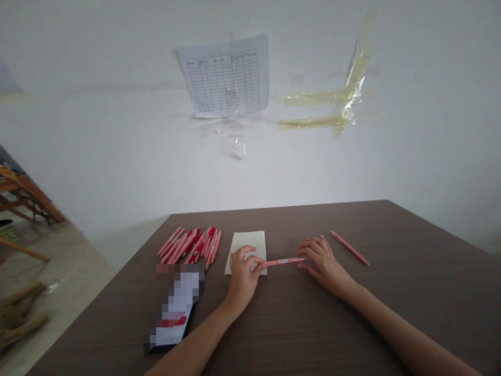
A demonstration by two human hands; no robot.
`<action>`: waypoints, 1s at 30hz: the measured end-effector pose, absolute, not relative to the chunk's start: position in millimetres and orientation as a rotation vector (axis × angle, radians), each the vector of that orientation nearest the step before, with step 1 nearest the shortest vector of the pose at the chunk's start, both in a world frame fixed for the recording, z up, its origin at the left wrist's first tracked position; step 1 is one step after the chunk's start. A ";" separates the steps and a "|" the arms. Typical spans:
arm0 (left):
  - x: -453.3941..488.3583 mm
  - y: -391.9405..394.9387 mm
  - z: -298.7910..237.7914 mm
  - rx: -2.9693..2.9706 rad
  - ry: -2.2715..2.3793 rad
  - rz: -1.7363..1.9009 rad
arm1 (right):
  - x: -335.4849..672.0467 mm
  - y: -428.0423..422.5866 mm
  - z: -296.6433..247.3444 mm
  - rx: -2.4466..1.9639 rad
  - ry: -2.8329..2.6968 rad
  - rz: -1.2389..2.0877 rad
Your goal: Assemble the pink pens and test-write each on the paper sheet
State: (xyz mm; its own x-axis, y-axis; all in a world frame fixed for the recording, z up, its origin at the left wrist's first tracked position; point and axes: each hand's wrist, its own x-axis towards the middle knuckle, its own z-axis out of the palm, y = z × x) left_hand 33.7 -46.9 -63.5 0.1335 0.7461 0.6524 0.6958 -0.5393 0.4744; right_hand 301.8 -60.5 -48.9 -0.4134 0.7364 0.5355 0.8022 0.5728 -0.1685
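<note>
A pink pen [282,261] lies nearly level above the table, its left end pinched between the thumb and forefinger of my left hand [245,274]. The pen's other end reaches between the thumb and fingers of my right hand [323,263], which are apart and do not appear closed on it. Under my left hand is a small off-white paper pad [250,239], partly covered by the fingers. A single pink pen [350,248] lies slanted on the table to the right of my right hand.
Several pink and red pens [191,245] are heaped at the left of the brown table [297,324]. A phone [176,313], partly blurred out, lies in front of them. A printed sheet [227,78] and yellowed tape [313,99] are on the wall behind. Wooden furniture [23,193] stands at far left.
</note>
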 end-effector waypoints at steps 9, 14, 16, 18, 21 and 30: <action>33.8 -46.7 -65.1 2.353 1.464 1.375 | 299.3 -59.3 -52.8 -1.229 -2.238 -0.129; 33.0 -45.1 -67.7 2.352 1.461 1.397 | 299.9 -61.0 -49.1 -1.223 -2.258 -0.079; 32.9 -44.8 -68.0 2.348 1.462 1.405 | 300.1 -61.5 -48.1 -1.219 -2.261 -0.080; 33.0 -44.9 -67.7 2.356 1.457 1.402 | 300.1 -61.7 -48.3 -1.214 -2.266 -0.087; 33.2 -45.4 -66.9 2.375 1.447 1.399 | 299.8 -62.0 -49.6 -1.208 -2.276 -0.094; 34.3 -46.0 -65.5 2.356 1.433 1.412 | 299.3 -62.1 -46.8 -1.201 -2.241 -0.104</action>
State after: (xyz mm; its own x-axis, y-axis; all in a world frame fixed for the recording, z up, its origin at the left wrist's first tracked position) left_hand 34.3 -46.0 -65.5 0.1570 0.7233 0.6725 0.6831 -0.5713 0.4549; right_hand 299.3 -62.1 -46.8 -0.4203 0.7362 0.5304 0.7821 0.5903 -0.1996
